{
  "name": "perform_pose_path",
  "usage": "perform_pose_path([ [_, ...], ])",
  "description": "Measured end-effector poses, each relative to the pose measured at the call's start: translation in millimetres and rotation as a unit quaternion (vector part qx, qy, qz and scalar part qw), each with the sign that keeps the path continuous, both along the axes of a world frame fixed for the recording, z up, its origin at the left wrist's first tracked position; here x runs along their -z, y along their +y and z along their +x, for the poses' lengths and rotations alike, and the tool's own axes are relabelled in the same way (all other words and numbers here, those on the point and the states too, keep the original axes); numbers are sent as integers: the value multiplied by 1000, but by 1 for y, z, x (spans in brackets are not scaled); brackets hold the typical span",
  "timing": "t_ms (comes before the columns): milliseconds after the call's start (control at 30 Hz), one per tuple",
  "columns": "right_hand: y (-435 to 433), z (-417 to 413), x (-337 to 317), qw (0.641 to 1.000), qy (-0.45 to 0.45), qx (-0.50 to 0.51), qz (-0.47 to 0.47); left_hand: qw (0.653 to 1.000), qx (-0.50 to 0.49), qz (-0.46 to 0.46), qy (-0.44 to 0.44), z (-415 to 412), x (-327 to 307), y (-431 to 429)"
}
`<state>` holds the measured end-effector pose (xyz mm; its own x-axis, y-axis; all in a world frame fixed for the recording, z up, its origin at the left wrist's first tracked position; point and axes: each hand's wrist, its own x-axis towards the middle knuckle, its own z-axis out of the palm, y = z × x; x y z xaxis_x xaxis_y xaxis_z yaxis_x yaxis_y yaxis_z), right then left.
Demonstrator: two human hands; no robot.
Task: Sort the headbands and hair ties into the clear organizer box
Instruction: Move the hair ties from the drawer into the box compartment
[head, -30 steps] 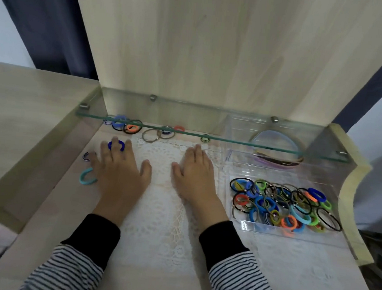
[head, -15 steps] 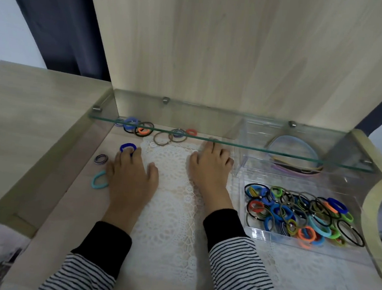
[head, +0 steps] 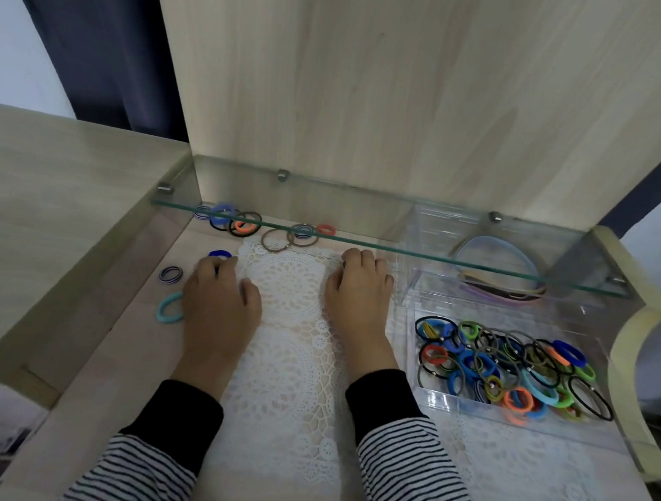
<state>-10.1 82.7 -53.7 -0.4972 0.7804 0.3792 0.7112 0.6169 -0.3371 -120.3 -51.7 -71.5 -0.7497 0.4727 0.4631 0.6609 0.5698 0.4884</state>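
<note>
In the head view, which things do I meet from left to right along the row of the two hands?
teal hair tie, left hand, lace doily, right hand, clear organizer box

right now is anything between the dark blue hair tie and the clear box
Only the right hand, resting on the lace mat between the dark blue hair tie and the clear box; nothing else visible.

No lettering shows anywhere in this shot. The clear organizer box (head: 434, 397) carries no label, brand or number I can read.
</note>
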Motion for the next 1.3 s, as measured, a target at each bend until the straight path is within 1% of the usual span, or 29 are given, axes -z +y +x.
perform_pose_path([
  [167, -4, -2, 5, 999, -10, 6, 45, 999, -2, 50, -5, -3, -3, 0],
  [333, -11, 5, 7, 998, 12, 5, 66, 995, -10, 97, -32, -4, -3, -2],
  [467, -18, 10, 7, 999, 16, -15, 49, 992, -6, 120, -28, -6, 1, -3],
  [633, -21, 15, 9, 997, 27, 19, 65, 991, -8, 130, -7, -5, 1, -2],
  [700, -22, 18, 9, 998, 22, 20, 55, 991, -9, 136, -4, -4, 0, -2],
  [767, -22, 19, 8, 999, 17, 19, 39, 992, -21, 123, 2, -8, 5, -3],
  [800, -22, 20, 7, 999, 15, 19, 35, 994, -31, 100, 12, -13, 9, -3],
  [900, -23, 20, 7, 999, 16, 21, 34, 996, -61, -10, 58, -30, 29, -3],
  [967, -23, 20, 8, 999, 22, 25, 40, 995, -60, -41, 66, -37, 36, -3],
  [1067, -21, 20, 9, 998, 27, 33, 46, 995, -69, -33, 68, -37, 31, -2],
  [1133, -20, 20, 9, 998, 30, 34, 38, 996, -64, -16, 57, -34, 25, -3],
  [1233, -20, 20, 9, 999, 29, 36, 23, 996, -64, -17, 55, -30, 20, -5],
  [1300, -19, 20, 8, 999, 26, 32, 13, 996, -67, 11, 54, -24, 15, -6],
])
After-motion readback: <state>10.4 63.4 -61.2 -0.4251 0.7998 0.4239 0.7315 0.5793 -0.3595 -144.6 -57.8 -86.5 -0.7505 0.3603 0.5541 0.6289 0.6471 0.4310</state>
